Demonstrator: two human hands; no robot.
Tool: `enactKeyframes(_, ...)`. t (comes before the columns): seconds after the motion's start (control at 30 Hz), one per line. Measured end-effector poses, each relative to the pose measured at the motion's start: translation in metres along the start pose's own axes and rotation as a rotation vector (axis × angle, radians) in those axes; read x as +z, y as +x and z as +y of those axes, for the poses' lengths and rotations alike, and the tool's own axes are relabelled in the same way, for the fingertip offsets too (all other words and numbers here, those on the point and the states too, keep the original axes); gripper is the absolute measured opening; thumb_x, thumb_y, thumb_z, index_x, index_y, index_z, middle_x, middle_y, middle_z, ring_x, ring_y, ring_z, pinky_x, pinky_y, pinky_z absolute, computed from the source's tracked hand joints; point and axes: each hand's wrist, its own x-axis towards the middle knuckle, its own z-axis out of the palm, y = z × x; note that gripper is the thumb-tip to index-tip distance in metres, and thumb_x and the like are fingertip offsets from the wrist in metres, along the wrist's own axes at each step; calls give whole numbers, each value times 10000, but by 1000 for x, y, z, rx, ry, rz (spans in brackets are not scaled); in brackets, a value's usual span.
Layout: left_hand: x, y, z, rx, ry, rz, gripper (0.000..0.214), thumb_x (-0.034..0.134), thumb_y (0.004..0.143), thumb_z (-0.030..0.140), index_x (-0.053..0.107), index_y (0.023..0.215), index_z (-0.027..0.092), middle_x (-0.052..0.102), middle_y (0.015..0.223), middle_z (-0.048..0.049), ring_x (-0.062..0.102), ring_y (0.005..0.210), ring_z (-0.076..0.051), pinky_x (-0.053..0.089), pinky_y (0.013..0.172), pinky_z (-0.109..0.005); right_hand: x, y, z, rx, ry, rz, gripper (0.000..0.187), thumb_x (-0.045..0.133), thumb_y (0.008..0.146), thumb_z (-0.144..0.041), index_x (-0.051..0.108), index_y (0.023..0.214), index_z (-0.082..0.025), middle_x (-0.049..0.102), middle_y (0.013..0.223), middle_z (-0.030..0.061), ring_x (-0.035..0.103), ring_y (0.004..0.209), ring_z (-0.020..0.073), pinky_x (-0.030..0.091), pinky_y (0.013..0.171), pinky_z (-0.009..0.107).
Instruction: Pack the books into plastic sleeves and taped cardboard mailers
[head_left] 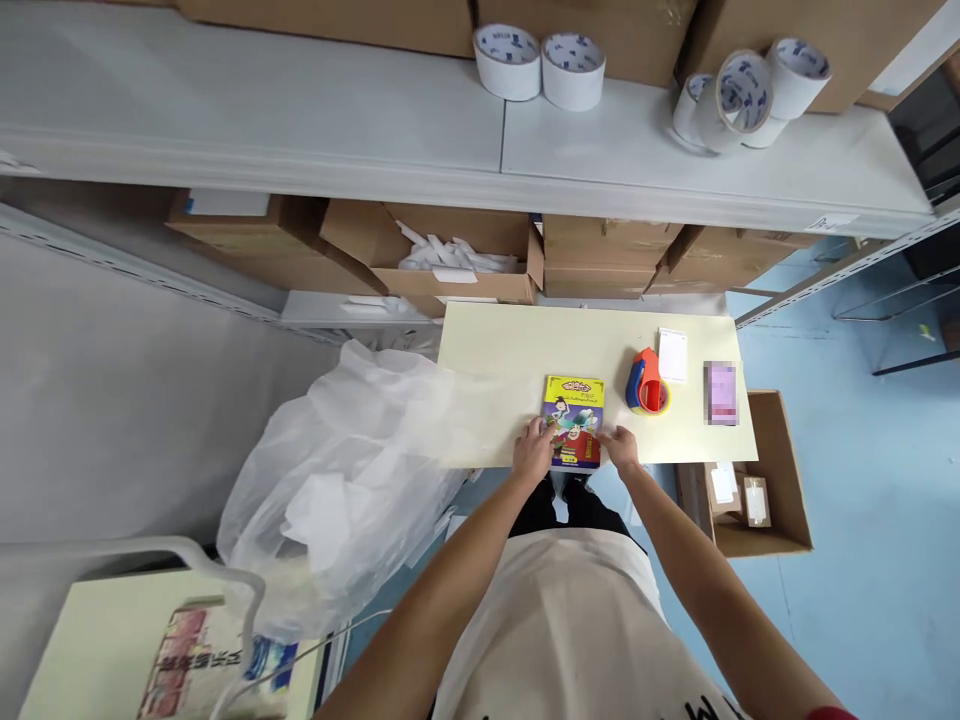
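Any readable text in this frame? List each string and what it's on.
No text reads cleanly enough to quote.
Cover of the booklet: stylised title at the top, too small to read.
Cores of the tape rolls: blue print, too small.
On the shelf-edge label: dark marks, too blurred.
Cover of the book at lower left: large red characters, blurred.
On the pink item on the table: pixelated, unreadable.

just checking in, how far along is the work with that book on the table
Done: the book lies flat near the front edge of the table. In hand: the left hand and right hand touch its lower corners. Left: it looks bare, with no wrap or tape on it, and the tape dispenser stands untouched beside it.
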Motion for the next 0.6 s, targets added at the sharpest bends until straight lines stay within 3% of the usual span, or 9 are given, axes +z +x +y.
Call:
enactKeyframes(0.1, 0, 1, -2, 16, -31, -9, 546, 535, 832, 101, 518, 1348, 277, 454, 1394, -96, 487, 1255, -281, 480, 972, -405, 0, -6, -17, 52, -100, -20, 180, 580, 729, -333, 640, 826, -194, 704, 769, 53, 657, 691, 213, 493, 584, 288)
enactKeyframes(0.27, 3, 2, -6, 56, -81, -37, 557, 543, 814, 70, 510, 1345, 235, 416, 1398, -110, 463, 1272, -278, 473, 979, -374, -10, -19, -40, 28, -238, -19, 185, 498, 801, -308, 647, 832, -204, 704, 850, 73, 654, 785, 219, 496, 688, 313)
enactKeyframes(0.37, 0, 3, -9, 76, -98, -41, 561, 562, 811, 81, 507, 1344, 250, 409, 1391, -107, 450, 1276, -286, 466, 975, -374, -11, -26, -48, -25, -273, -101, 193, 557, 805, -344, 679, 889, -221, 708, 871, 59, 658, 807, 214, 500, 725, 315)
enactKeyframes(0.5, -11, 1, -9, 104, -66, -83, 563, 585, 811, 110, 500, 1347, 260, 405, 1392, -114, 491, 1223, -284, 473, 934, -372, -12, -35, -46, -126, -366, -254, 304, 704, 731, -407, 706, 996, -259, 687, 1057, 73, 634, 994, 265, 477, 839, 387)
enactKeyframes(0.6, -20, -2, -5, 132, 10, -71, 554, 585, 807, 121, 507, 1340, 248, 459, 1347, -129, 501, 1193, -299, 470, 924, -411, -16, -42, -38, -211, -400, -426, 337, 664, 779, -392, 677, 1090, -262, 690, 919, 42, 647, 861, 231, 490, 784, 374)
